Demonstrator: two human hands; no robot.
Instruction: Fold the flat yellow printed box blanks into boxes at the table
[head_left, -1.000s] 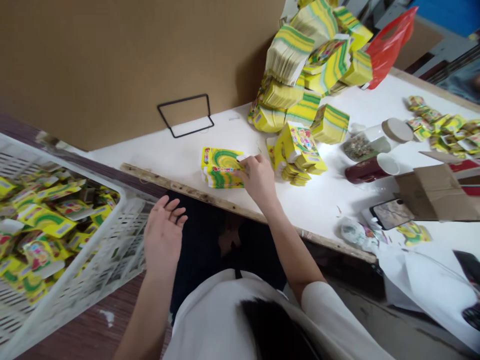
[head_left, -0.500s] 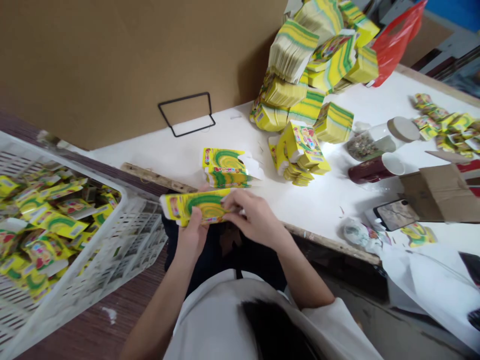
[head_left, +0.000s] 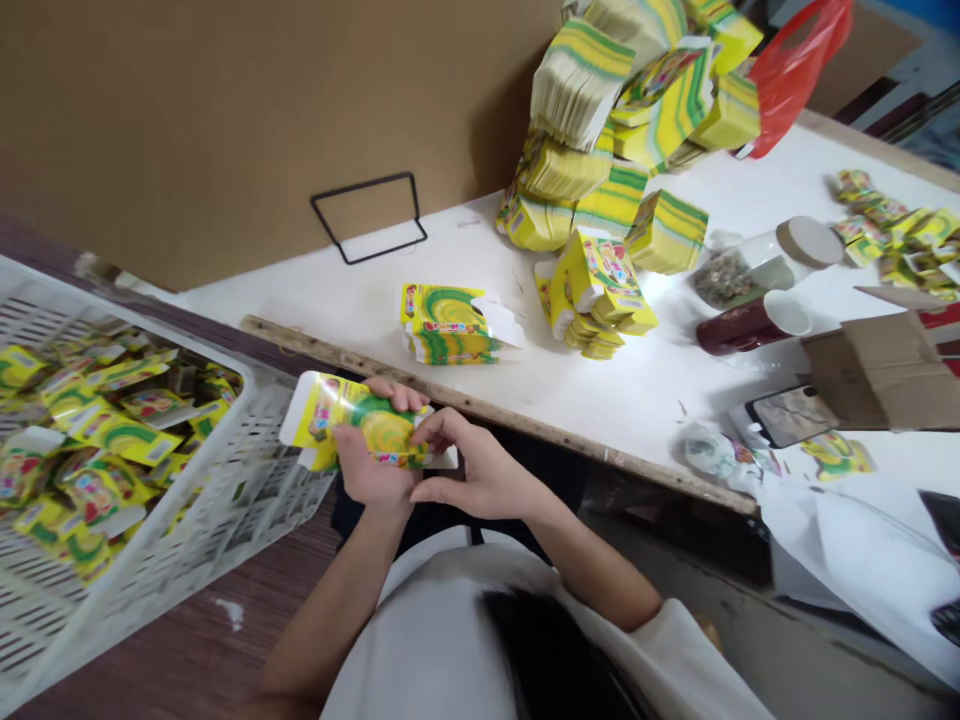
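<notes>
A yellow and green carton (head_left: 386, 430) with white end flaps is held in front of my body, off the table's front edge. My left hand (head_left: 375, 470) is wrapped round its left and middle part, thumb on the near face, fingers over the far side. At its right end, my right hand (head_left: 472, 465) touches the carton with its fingertips, thumb apart below and nothing gripped between them. Just beyond, a small pile of flat cartons (head_left: 450, 325) lies on the white table (head_left: 360, 310). More cartons (head_left: 600, 285) are piled farther right.
At the left stands a white plastic basket (head_left: 262, 440) holding many cartons. Tall carton stacks (head_left: 577, 90), a jar (head_left: 757, 265), a dark red cup (head_left: 750, 325), a phone (head_left: 793, 415) and a bent black wire frame (head_left: 382, 255) are on the table.
The carton has moved left and nearer my body, and its face is turned more towards the camera. My right hand's fingers have spread from their hold at its right end.
</notes>
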